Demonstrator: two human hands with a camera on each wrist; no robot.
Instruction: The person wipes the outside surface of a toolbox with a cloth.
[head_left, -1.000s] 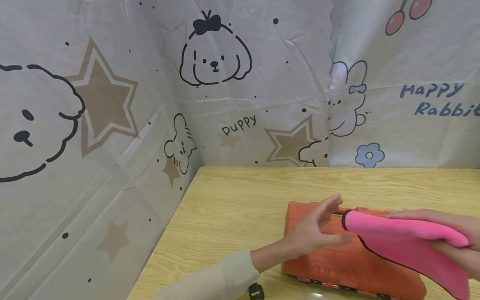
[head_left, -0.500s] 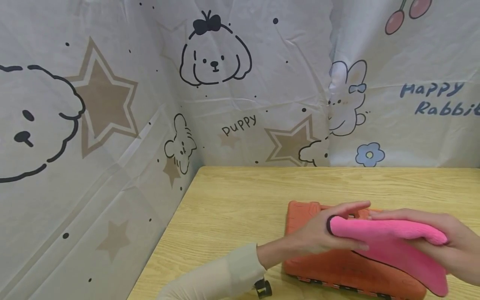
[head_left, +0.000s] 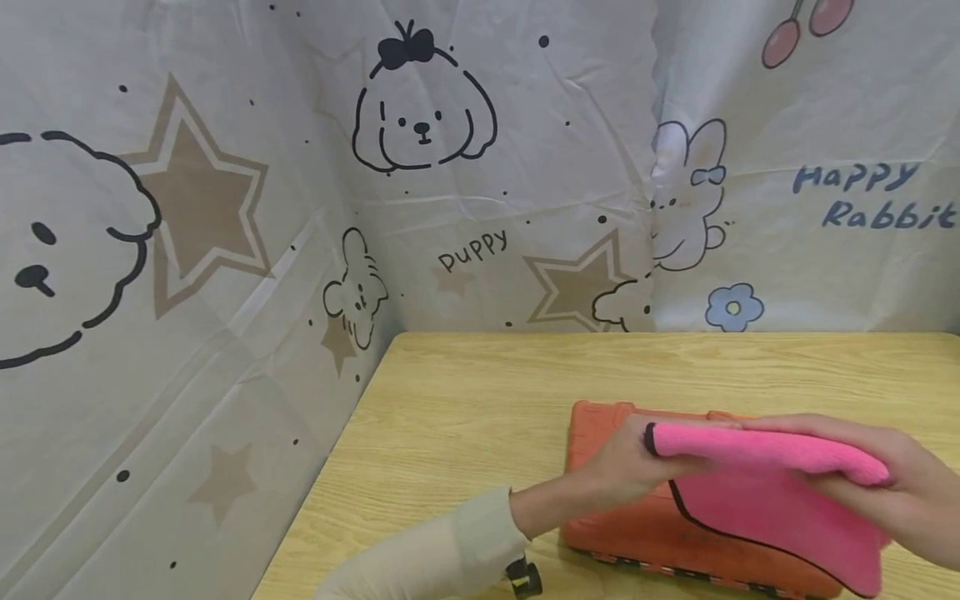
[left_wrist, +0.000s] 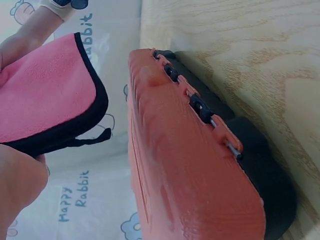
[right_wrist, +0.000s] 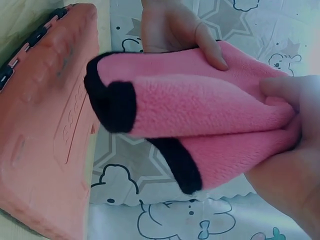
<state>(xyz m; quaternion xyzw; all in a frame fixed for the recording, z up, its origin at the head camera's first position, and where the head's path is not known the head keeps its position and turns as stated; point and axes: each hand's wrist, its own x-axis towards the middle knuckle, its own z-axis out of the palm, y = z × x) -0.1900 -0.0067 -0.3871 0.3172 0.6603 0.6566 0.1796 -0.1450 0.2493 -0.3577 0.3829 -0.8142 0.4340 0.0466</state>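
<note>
Left grip [head_left: 628,460] is pinching pink cloth [head_left: 765,450] at its left end | right grip [head_left: 909,468] is grasping the folded right end | cloth is hanging above orange case [head_left: 626,533] | case is lying on tabletop [head_left: 450,417]

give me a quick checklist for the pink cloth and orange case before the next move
Left hand holding pink cloth: ok.
Right hand holding it: ok.
Cloth layers lined up: not ok, black edging splays apart in the right wrist view.
Orange case lying on the table: ok.
Case lid down: ok, it meets the black base.
Case fastened on its far side: cannot tell, partly covered.
</note>
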